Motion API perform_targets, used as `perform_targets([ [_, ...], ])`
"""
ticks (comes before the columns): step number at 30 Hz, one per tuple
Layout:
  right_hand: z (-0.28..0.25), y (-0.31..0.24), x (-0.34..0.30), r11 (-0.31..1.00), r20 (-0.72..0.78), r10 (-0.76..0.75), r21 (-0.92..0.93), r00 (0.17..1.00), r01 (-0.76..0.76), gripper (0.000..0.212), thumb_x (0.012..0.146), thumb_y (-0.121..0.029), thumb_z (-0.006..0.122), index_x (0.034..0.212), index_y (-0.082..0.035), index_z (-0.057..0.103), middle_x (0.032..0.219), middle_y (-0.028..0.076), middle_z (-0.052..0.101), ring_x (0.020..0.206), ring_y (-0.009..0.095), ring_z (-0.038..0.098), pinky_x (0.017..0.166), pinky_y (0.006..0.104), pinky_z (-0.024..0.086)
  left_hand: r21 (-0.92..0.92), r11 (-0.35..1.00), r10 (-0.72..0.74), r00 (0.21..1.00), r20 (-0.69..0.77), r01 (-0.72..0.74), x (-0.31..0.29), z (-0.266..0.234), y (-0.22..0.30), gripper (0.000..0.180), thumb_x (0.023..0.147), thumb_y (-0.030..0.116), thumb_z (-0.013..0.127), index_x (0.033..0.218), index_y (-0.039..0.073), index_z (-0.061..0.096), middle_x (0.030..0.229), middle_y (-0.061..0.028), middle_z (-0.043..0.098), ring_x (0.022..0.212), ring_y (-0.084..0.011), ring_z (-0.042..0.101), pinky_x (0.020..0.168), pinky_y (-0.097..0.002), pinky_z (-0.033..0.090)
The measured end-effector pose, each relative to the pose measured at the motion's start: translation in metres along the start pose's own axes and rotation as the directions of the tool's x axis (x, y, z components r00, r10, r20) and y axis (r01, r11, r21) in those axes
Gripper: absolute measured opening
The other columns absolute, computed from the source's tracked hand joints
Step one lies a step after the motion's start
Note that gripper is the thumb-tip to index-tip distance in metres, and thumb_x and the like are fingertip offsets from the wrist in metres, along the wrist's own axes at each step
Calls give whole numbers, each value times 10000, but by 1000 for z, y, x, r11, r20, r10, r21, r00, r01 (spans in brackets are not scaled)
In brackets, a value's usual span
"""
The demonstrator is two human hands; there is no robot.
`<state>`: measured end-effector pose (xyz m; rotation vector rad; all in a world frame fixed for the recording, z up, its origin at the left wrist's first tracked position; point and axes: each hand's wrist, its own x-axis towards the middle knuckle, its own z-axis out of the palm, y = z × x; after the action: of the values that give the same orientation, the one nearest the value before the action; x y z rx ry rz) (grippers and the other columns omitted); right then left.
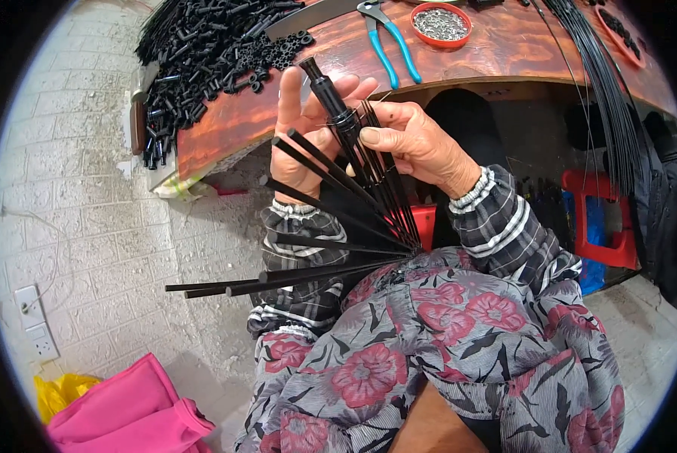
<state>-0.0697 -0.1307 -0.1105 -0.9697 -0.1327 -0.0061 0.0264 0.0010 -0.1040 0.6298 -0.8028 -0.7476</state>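
A: Several black ribs [331,226] fan out from one black hub [343,119], which sits on a short black shaft [322,81]. Where is this assembly?

B: It is held above the lap, just below the table [504,53] edge. The ribs meet again at a lower point near the floral cloth [459,332] on the knees; the lowest ribs lie nearly level and point to the person's left.

A: State of the hands?

B: The left hand [304,128] is behind the shaft, its palm toward the camera; its fingers curl round the shaft and upper ribs, the index finger raised straight. The right hand [414,143] is closed on the hub from the right, the thumb pressing against the ribs just under it.

A: Surroundings?

B: On the table: a heap of small black parts [210,45] at left, blue-handled pliers [387,38], and a red dish [441,24] of small metal pieces. A bundle of thin black rods [602,98] hangs over the right edge. A pink cloth [127,415] lies on the floor at lower left.
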Motion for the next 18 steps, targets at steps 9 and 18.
perform_targets([
  [9, 4, -7, -3, 1000, -6, 17, 15, 1000, -17, 400, 805, -257, 594, 1114, -18, 507, 737, -27, 574, 458, -29, 402, 349, 104, 254, 69, 998, -12, 1000, 0, 12, 6, 1, 0, 764, 740, 1, 595, 1355, 237, 209, 1203, -212, 456, 1156, -403, 390, 890, -440, 434],
  [18, -15, 5, -1, 995, 131, 39, 87, 991, -50, 421, 803, -238, 594, 1125, 3, 468, 782, 63, 605, 559, 85, 583, 397, 132, 361, 72, 997, 9, 998, 55, -13, 10, 1, 0, 723, 717, -12, 601, 1337, 176, 279, 1171, -200, 492, 1096, -322, 481, 900, -406, 417],
])
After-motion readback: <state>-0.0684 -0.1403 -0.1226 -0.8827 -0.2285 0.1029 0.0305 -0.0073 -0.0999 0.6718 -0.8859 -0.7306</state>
